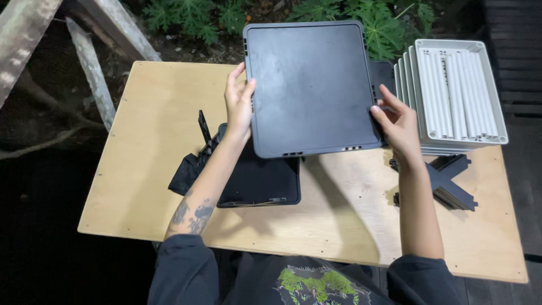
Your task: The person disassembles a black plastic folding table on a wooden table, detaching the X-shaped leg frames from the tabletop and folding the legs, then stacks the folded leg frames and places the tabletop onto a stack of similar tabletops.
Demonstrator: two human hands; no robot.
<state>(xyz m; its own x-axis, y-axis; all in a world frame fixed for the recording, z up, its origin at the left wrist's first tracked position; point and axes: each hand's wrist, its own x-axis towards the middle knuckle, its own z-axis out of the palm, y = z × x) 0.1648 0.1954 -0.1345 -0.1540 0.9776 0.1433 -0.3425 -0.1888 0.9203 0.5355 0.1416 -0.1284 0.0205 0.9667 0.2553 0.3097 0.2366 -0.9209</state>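
Observation:
A black square plastic tray (312, 85) is held up above the table, its flat underside facing me. My left hand (239, 103) grips its left edge and my right hand (397, 121) grips its right edge. Beneath it on the plywood table (147, 169) lies another black tray (261, 183), partly hidden by my left forearm. Black flat pieces (192, 164) lie just left of that lower tray.
A stack of light grey trays (451, 96) stands at the table's back right. Black cross-shaped parts (451, 183) are piled in front of it. Wooden beams (96, 62) and green plants (197, 17) lie beyond the table's far edge.

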